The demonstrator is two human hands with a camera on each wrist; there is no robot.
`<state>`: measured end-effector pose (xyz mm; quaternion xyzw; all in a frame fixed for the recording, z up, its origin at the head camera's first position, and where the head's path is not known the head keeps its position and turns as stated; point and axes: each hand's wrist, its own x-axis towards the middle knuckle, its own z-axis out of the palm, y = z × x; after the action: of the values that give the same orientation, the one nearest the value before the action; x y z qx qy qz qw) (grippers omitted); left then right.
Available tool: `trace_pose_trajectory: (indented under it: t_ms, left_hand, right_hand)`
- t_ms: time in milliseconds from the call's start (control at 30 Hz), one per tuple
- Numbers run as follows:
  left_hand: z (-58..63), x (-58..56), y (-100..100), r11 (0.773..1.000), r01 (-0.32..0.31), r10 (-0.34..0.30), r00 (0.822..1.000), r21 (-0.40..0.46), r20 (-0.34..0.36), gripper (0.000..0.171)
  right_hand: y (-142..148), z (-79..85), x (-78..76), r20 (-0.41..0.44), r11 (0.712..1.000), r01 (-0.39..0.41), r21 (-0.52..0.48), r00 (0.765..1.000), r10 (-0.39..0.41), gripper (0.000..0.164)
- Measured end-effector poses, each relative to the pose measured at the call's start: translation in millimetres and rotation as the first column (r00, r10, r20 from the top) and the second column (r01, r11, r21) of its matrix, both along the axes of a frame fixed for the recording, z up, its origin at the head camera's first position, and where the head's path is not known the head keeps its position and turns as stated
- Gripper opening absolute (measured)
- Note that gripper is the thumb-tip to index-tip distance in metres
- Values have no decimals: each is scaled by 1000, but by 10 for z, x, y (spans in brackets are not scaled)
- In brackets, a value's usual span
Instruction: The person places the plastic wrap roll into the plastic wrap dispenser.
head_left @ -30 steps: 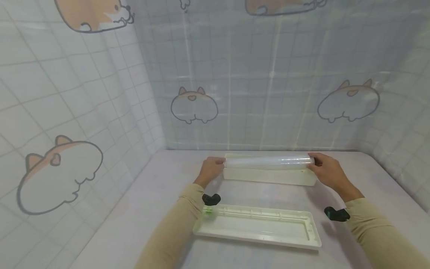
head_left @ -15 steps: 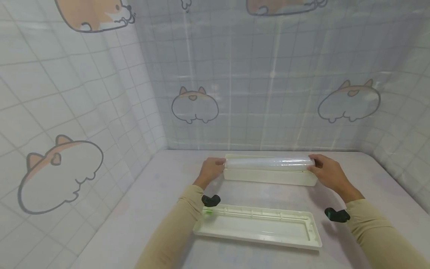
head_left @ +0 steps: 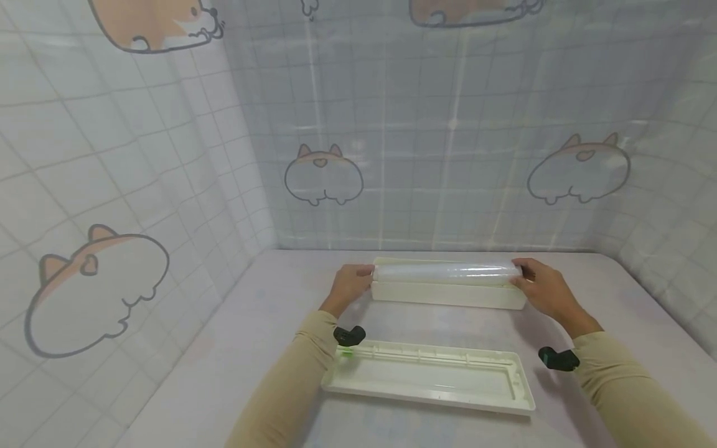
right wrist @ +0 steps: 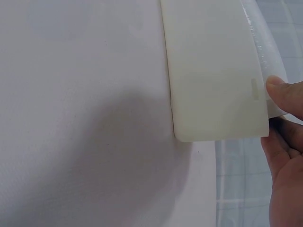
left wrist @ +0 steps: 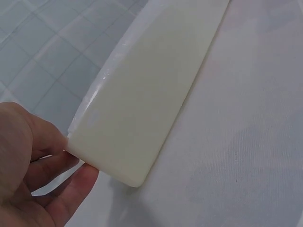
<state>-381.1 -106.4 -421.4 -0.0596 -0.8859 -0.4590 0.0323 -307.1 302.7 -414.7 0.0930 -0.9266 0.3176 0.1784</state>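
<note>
A long roll of cling film [head_left: 448, 272] lies along the top of an open, pale cream box [head_left: 448, 294], partly down inside it. At the roll's left end, my left hand [head_left: 350, 286] holds on with bent fingers; in the left wrist view its fingertips [left wrist: 86, 175] also meet the box's end wall. My right hand [head_left: 546, 287] pinches the roll's right end between thumb and fingers. The right wrist view has the thumb [right wrist: 279, 87] on the film, just above the box edge. The roll's underside is hidden by the box.
Nearer to me, a cream lid [head_left: 414, 379] lies with its hollow side up, a small green piece [head_left: 346, 351] at its left end. The pale table [head_left: 269, 292] ends at a grid-patterned curtain [head_left: 426, 137] behind, with more at both sides.
The roll and both hands keep nearly the same places. Only a very slight shift of the whole view shows.
</note>
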Motion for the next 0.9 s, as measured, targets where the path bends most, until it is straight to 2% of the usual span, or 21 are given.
trace_pose_trajectory:
  t_ms: [200, 333, 467, 600, 733, 900]
  left_hand:
    - [-7, -16, -22, 999, 14, -14, 1000, 32, 0, 35]
    - [-21, -26, -21, 998, 22, -22, 1000, 61, 8, 35]
    - [-34, -15, -25, 998, 12, -14, 1000, 59, 23, 36]
    - [-15, -15, -38, 999, 23, -24, 999, 43, 23, 37]
    - [26, -26, -70, 997, 68, -68, 997, 21, 30, 37]
    - [60, 18, -154, 985, 169, -171, 983, 29, 68, 41]
  right_hand:
    - [-9, -21, -20, 16, 1000, 5, -4, 1000, -5, 46]
    - [-2, -49, -30, 9, 999, 42, -29, 999, -41, 38]
    - [-3, -68, -27, 25, 993, 91, -69, 996, -89, 35]
    - [1, -55, -20, 26, 991, 100, -83, 995, -98, 37]
    - [13, -45, -1, 38, 986, 102, -129, 994, -98, 40]
    - [16, -57, 48, 85, 962, 127, -242, 990, -109, 45]
